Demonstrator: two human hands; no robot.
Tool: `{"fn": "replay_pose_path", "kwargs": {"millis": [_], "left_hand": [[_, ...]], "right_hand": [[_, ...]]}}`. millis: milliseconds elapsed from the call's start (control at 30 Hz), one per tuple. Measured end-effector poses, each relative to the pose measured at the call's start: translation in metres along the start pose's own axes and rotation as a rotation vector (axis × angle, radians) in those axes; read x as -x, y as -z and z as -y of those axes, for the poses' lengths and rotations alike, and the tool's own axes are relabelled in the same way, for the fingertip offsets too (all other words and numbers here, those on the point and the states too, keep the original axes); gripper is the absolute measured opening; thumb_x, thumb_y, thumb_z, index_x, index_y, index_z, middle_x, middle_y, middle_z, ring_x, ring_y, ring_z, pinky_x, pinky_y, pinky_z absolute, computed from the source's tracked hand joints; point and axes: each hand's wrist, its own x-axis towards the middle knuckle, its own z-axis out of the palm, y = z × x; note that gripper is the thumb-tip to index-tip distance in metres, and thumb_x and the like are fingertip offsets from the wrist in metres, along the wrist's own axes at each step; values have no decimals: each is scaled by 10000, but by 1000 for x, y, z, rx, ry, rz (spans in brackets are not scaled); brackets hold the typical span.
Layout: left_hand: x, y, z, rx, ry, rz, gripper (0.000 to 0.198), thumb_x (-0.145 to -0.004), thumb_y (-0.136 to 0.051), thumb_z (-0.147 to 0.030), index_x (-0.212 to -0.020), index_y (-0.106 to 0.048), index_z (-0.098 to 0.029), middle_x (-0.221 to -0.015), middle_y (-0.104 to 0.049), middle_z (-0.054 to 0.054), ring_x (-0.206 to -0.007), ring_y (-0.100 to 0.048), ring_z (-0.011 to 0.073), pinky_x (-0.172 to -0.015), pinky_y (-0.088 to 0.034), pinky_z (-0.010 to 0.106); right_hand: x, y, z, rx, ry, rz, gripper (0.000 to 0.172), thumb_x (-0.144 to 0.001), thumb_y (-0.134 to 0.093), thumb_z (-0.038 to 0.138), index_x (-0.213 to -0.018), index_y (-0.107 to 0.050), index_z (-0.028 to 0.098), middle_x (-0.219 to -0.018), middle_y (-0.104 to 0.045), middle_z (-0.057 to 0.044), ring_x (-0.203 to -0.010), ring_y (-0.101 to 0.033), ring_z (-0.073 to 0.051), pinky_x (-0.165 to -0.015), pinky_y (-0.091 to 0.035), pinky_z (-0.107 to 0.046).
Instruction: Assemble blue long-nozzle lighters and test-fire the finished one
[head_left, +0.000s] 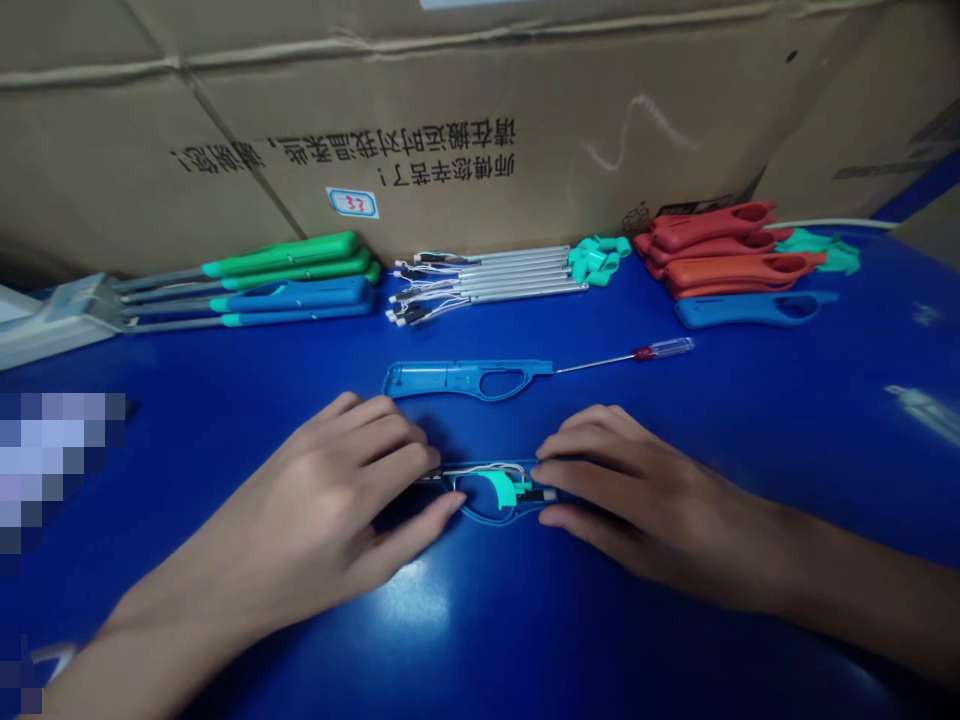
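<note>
A blue handle half-shell (491,495) with a teal trigger, wires and a metal rod lies on the blue table (480,620). My left hand (337,500) pinches its left end between thumb and fingers. My right hand (622,480) presses its fingertips on the right end. A second blue half-shell (465,378) lies just beyond them, apart from both hands. A red-handled screwdriver (637,354) lies to its right, tip toward the shell.
Along the cardboard box (480,120) at the back lie finished green and blue tools (292,280), metal rods with wires (487,278), teal triggers (596,258), red shells (720,250), a blue shell (750,308) and more teal parts (821,250).
</note>
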Motion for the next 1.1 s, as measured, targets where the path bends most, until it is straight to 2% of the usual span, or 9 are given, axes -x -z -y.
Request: {"fn": "replay_pose_path", "kwargs": {"millis": [233,433,600,700,767,833,900,967,1100], "left_hand": [[0,-6,-7,94,-23,-15,278,-887,-641,-332,-1119,-626,-180,-1035,-658,67,-980,-588,239,-894,-443,428],[-2,-13,-24,129,-88,32,355,-902,-623,-400,-1183,-591,-186,-1072,-648,71,-984,-576,246,-862,-447,432],[1,-18,-21,135,-61,2,273,-920,-610,-322,-1162,-595,-196,-1026,-637,62,-943,-582,222,-834,-459,411],[2,-22,-17,135,-61,-32,279,-914,-619,-314,-1161,-595,-187,-1031,-635,66,-954,-585,218,-852,-468,411],[3,-24,-15,138,-54,-46,285,-915,-615,-301,-1175,-591,-188,-1039,-635,68,-965,-585,221,-862,-470,416],[2,-25,-15,147,-51,-46,282,-915,-608,-287,-1179,-593,-190,-1047,-635,69,-970,-585,222,-870,-472,417],[2,-25,-14,154,-49,-50,279,-915,-601,-277,-1181,-597,-192,-1058,-636,72,-985,-584,225,-881,-472,415],[2,-25,-15,163,-46,-63,283,-914,-596,-278,-1185,-600,-194,-1075,-637,76,-1002,-584,228,-893,-472,413],[2,-26,-15,175,-69,-88,287,-916,-587,-279,-1189,-599,-192,-1094,-637,79,-1007,-581,226,-894,-478,410]], "right_hand": [[-1,0,2,-15,29,19,212,-945,-595,262,-1101,-627,122,-1050,-652,-91,-1006,-549,-206,-895,-475,-394],[-4,-3,8,-8,54,40,286,-949,-583,349,-1120,-619,123,-1049,-652,-85,-990,-554,-211,-900,-476,-398],[-8,28,0,136,110,-86,311,-966,-541,253,-1235,-561,97,-1102,-667,-112,-1048,-591,-205,-922,-483,-335],[-8,58,-13,347,-102,-362,240,-933,-567,200,-1163,-603,141,-1028,-702,-65,-934,-651,-153,-861,-496,-252],[-5,79,-25,482,-193,-433,179,-922,-567,261,-1038,-648,151,-974,-717,-63,-870,-668,-161,-821,-507,-266],[2,100,-36,491,-317,-280,216,-908,-545,363,-933,-672,191,-911,-726,-43,-796,-669,-176,-760,-512,-301],[14,121,-46,412,-546,-37,292,-872,-534,472,-963,-686,240,-865,-730,-24,-720,-666,-189,-648,-509,-315],[31,138,-49,308,-743,119,367,-784,-574,539,-976,-700,254,-894,-744,-34,-757,-684,-218,-648,-523,-333],[69,161,-36,255,-963,147,409,-815,-502,527,-1033,-682,232,-1085,-729,-72,-928,-688,-253,-775,-537,-356]]}}
